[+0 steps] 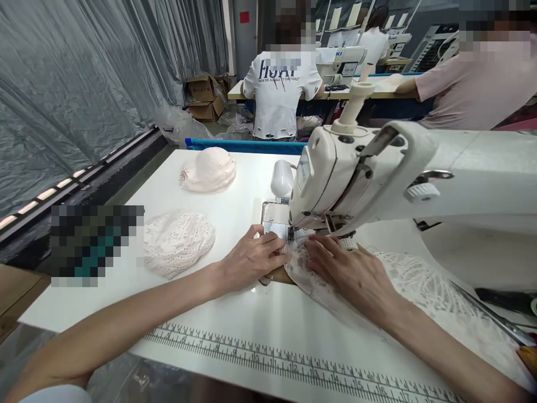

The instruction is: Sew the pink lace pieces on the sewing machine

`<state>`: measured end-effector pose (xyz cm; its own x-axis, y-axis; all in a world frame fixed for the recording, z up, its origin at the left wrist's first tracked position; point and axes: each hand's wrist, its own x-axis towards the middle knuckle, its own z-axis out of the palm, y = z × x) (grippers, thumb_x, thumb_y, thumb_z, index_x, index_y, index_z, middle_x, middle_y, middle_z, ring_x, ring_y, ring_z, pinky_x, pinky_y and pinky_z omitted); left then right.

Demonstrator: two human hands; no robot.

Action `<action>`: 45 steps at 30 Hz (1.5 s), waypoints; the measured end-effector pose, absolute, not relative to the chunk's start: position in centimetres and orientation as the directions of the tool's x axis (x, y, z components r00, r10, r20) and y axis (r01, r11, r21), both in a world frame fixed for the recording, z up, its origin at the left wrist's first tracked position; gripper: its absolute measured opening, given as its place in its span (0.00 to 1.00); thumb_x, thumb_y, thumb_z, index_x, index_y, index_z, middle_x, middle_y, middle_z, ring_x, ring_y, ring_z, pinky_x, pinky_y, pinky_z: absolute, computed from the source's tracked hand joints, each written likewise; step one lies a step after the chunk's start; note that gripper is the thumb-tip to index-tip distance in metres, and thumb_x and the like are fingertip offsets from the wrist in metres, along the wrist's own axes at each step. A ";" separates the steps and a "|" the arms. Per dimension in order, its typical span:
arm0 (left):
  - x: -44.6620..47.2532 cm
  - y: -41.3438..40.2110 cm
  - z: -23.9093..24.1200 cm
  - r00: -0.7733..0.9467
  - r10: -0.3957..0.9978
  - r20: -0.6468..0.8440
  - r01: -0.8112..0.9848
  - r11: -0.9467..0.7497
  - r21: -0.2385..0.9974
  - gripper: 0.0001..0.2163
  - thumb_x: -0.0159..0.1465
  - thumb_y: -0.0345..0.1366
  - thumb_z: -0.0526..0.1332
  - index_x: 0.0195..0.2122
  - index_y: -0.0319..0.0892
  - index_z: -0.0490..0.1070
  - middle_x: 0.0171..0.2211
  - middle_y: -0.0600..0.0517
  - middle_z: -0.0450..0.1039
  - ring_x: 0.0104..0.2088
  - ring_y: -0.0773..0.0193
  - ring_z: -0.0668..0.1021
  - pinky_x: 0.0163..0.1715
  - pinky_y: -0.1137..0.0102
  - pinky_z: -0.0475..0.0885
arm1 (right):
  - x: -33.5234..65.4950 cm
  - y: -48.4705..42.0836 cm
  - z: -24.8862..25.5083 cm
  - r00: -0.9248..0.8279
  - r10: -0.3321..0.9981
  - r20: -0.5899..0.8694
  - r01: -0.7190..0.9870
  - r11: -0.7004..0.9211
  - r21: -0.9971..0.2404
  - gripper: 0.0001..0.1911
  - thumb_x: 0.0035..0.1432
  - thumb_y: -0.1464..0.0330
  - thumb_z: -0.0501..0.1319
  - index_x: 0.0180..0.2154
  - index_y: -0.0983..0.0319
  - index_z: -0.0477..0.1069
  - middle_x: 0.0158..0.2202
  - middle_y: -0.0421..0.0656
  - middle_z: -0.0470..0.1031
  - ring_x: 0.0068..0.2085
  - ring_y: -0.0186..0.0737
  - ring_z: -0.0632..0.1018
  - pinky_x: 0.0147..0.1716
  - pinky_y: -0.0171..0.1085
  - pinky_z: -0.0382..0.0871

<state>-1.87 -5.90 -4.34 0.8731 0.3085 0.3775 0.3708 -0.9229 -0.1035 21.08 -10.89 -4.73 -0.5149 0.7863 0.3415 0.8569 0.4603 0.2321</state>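
A piece of white lace fabric (301, 258) lies under the needle area of a white sewing machine (319, 179). My left hand (254, 257) is beside the presser foot, its thumb and fingertips closed on the fabric's left edge. On top of the same piece rests my right hand (352, 274), palm down, its fingers stretched and slightly bent. The fabric's curved lower edge hangs towards me between the hands. More white lace (419, 285) spreads to the right, partly hidden by my right forearm. The needle tip is hidden behind the machine head and fingers.
Two lace pieces, one folded (210, 170) and one bunched (178, 243), lie on the left of the white table (235, 313). A printed ruler scale (268, 357) follows the front edge. Scissors (490, 313) lie at right. Several people sit beyond, near cardboard boxes (205, 98).
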 end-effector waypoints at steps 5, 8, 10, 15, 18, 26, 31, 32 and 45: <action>-1.6 -6.2 -4.2 0.874 0.321 0.365 0.386 -0.915 -0.120 0.11 0.66 0.25 0.49 0.48 0.39 0.64 0.39 0.49 0.71 0.41 0.64 0.71 0.45 0.62 0.58 | 21.1 -10.2 -5.1 -0.517 0.776 0.362 0.856 0.470 0.215 0.14 0.65 0.67 0.48 0.46 0.64 0.68 0.34 0.50 0.76 0.33 0.46 0.74 0.22 0.37 0.58; -1.6 -6.8 -4.2 0.876 0.320 0.362 0.387 -0.913 -0.130 0.11 0.66 0.24 0.49 0.47 0.37 0.64 0.37 0.49 0.70 0.41 0.63 0.71 0.45 0.62 0.58 | 21.1 -10.0 -5.5 -0.524 0.773 0.358 0.851 0.486 0.198 0.15 0.66 0.68 0.46 0.48 0.62 0.66 0.34 0.49 0.76 0.32 0.43 0.74 0.23 0.37 0.60; -1.5 -6.9 -4.2 0.870 0.337 0.359 0.406 -0.904 -0.133 0.11 0.65 0.23 0.49 0.46 0.37 0.64 0.37 0.49 0.70 0.40 0.64 0.71 0.44 0.62 0.59 | 21.2 -9.8 -5.8 -0.524 0.774 0.354 0.851 0.490 0.189 0.15 0.66 0.69 0.46 0.51 0.61 0.65 0.35 0.48 0.76 0.32 0.42 0.74 0.24 0.36 0.61; -1.3 -7.1 -4.4 0.851 0.368 0.374 0.444 -0.885 -0.139 0.12 0.64 0.22 0.50 0.46 0.38 0.65 0.39 0.48 0.70 0.40 0.63 0.71 0.44 0.62 0.60 | 21.5 -9.3 -6.0 -0.508 0.769 0.388 0.858 0.493 0.146 0.15 0.65 0.68 0.49 0.52 0.60 0.63 0.39 0.49 0.75 0.34 0.43 0.74 0.27 0.38 0.63; -1.2 -7.8 -4.3 0.859 0.347 0.377 0.424 -0.894 -0.143 0.11 0.65 0.22 0.50 0.45 0.38 0.66 0.39 0.48 0.70 0.41 0.63 0.72 0.44 0.62 0.60 | 21.2 -9.9 -5.1 -0.513 0.750 0.417 0.834 0.550 0.036 0.13 0.65 0.66 0.49 0.47 0.62 0.66 0.41 0.50 0.75 0.35 0.44 0.74 0.30 0.40 0.64; -1.8 -8.8 -4.5 0.862 0.343 0.374 0.389 -0.919 -0.054 0.11 0.66 0.23 0.49 0.45 0.38 0.67 0.42 0.49 0.72 0.44 0.65 0.73 0.48 0.62 0.59 | 21.0 -12.6 -3.2 -0.741 0.619 0.259 0.566 0.784 -0.254 0.25 0.54 0.49 0.57 0.43 0.63 0.69 0.46 0.50 0.71 0.47 0.48 0.70 0.41 0.46 0.64; -1.5 -8.1 -4.6 0.830 0.394 0.394 0.429 -0.903 -0.001 0.11 0.66 0.22 0.48 0.45 0.38 0.66 0.41 0.50 0.73 0.41 0.66 0.73 0.46 0.63 0.58 | 20.8 -13.2 -3.7 -0.717 0.628 0.303 0.615 0.774 -0.149 0.09 0.62 0.73 0.53 0.42 0.62 0.69 0.45 0.47 0.73 0.43 0.42 0.72 0.35 0.41 0.67; -1.4 -8.0 -4.6 0.823 0.397 0.406 0.436 -0.900 -0.004 0.11 0.66 0.23 0.48 0.44 0.39 0.66 0.41 0.50 0.73 0.41 0.66 0.73 0.45 0.64 0.58 | 20.7 -13.3 -3.8 -0.715 0.617 0.328 0.616 0.778 -0.122 0.10 0.62 0.76 0.52 0.42 0.63 0.69 0.44 0.47 0.73 0.42 0.42 0.73 0.34 0.40 0.67; -0.6 -7.4 -5.5 0.684 0.434 0.587 0.485 -0.871 0.079 0.09 0.64 0.25 0.52 0.36 0.42 0.71 0.31 0.54 0.72 0.30 0.70 0.70 0.36 0.69 0.60 | 19.8 -14.2 -4.2 -0.753 0.526 0.396 0.601 0.795 0.085 0.10 0.60 0.79 0.50 0.37 0.64 0.68 0.42 0.47 0.74 0.36 0.39 0.73 0.28 0.38 0.68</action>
